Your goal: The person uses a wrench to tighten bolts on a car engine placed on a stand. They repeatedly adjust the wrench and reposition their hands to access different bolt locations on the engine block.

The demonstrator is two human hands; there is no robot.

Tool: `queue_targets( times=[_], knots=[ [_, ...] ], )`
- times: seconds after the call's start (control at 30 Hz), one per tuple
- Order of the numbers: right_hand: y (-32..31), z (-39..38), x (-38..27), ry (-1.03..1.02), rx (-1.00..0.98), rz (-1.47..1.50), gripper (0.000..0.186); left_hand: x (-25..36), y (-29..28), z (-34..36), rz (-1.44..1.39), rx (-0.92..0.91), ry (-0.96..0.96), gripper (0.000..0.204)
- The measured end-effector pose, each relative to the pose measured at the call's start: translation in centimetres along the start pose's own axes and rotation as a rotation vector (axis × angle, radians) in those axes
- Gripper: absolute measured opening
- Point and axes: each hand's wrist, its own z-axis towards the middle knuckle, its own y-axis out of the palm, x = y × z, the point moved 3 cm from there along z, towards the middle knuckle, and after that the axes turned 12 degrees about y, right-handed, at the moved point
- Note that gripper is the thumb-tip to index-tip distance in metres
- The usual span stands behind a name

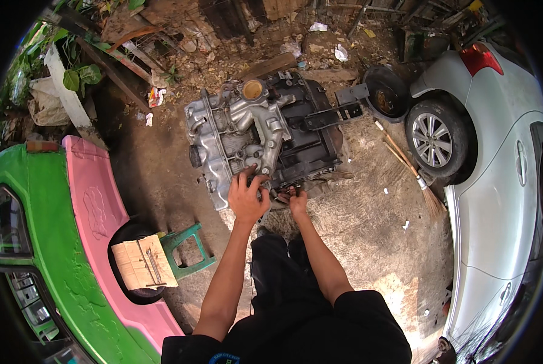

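A large engine (pixel 311 133) rests in front of me, with a silvery metal cover on its left and a black side on its right. A round tan opening (pixel 253 90) tops its grey intake manifold (pixel 262 118). At the engine's near edge, my left hand (pixel 247 197) lies against the metal, its fingers bent and apart. Just right of it, my right hand (pixel 297 201) is at the lower front edge with curled fingers. Whatever is between those fingertips is too small and dark to make out.
A silver car (pixel 496 164) stands at the right, near a broom (pixel 426 188) and a black basin (pixel 386 94). On the left is a green and pink vehicle (pixel 89 200). Beside it, a green stool (pixel 189 255) adjoins cardboard (pixel 139 264) with wrenches (pixel 154 267) on it.
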Motion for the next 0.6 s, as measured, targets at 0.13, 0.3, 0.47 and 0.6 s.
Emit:
queue_targets(
  times=[0.13, 0.3, 0.47, 0.6],
  knots=[
    [-0.4, 1.1, 0.9, -0.05, -0.063, 0.069, 0.01, -0.2, 0.1, -0.2, -0.015, -0.022, -0.021, 0.031],
    [-0.9, 2.1, 1.2, -0.138, 0.014, -0.258, 0.016, -0.2, 0.1, -0.3, -0.011, -0.022, -0.018, 0.03],
    [-0.6, 1.1, 0.2, -0.273, 0.317, -0.913, 0.023, -0.2, 0.2, -0.2, -0.026, -0.012, -0.007, 0.031],
    [-0.6, 0.9, 0.0, 0.144, 0.191, -0.205, 0.028, -0.2, 0.2, -0.2, -0.001, -0.019, -0.005, 0.031]
  ],
)
